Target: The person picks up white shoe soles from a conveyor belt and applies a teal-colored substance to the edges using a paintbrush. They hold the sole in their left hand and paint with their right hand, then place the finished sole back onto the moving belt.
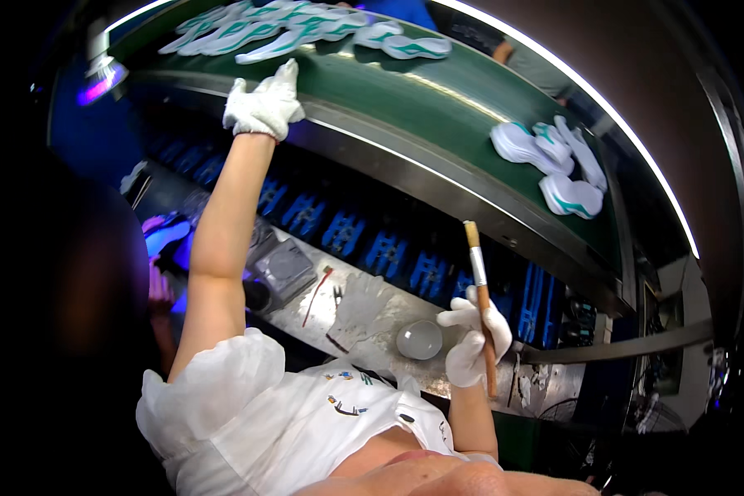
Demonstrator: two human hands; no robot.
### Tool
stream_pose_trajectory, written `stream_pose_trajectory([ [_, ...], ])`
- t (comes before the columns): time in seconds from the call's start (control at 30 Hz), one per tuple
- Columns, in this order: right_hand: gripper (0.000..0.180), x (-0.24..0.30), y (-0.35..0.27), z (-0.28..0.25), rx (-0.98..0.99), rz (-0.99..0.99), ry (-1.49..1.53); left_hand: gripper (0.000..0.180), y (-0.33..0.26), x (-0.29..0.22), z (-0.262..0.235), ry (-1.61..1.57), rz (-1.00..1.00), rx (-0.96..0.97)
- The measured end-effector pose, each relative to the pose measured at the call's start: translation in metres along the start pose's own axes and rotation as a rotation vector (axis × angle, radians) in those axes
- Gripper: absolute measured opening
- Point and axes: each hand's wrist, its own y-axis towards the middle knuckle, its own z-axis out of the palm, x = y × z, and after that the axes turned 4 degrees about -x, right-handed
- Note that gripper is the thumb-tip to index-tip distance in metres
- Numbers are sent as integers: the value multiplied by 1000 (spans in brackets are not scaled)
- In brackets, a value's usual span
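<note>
The gloved left hand (263, 106) reaches far up, fingers loosely spread and holding nothing, its fingertips just below the nearest white-and-teal shoe piece (266, 50), which lies lengthwise along the green conveyor belt (438, 107). The right hand (474, 339), well away, grips an upright brush (480, 298); no labels are legible.

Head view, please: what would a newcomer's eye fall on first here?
The left hand, in a white glove, stretches up to the green conveyor belt, touching a white-and-teal shoe piece. Lower right, the gloved right hand holds a brush upright above a metal bench.
</note>
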Motion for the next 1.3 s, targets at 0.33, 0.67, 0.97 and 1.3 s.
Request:
stream_pose_trajectory([
  [0.33, 32, 9, -34, -51, -215, 233, -153, 60, 18, 251, -86, 2504, 609, 1128],
  [0.67, 33, 13, -44, -68, -288, 277, -135, 50, 41, 166, 15, 3432, 230, 942],
  [0.97, 33, 9, -45, -71, -307, 308, -113, 55, -53, 166, -55, 2937, 799, 939],
  [1.3, 38, 6, -46, -66, -438, 432, -68, 19, -41, 115, -71, 2330, 1042, 823],
])
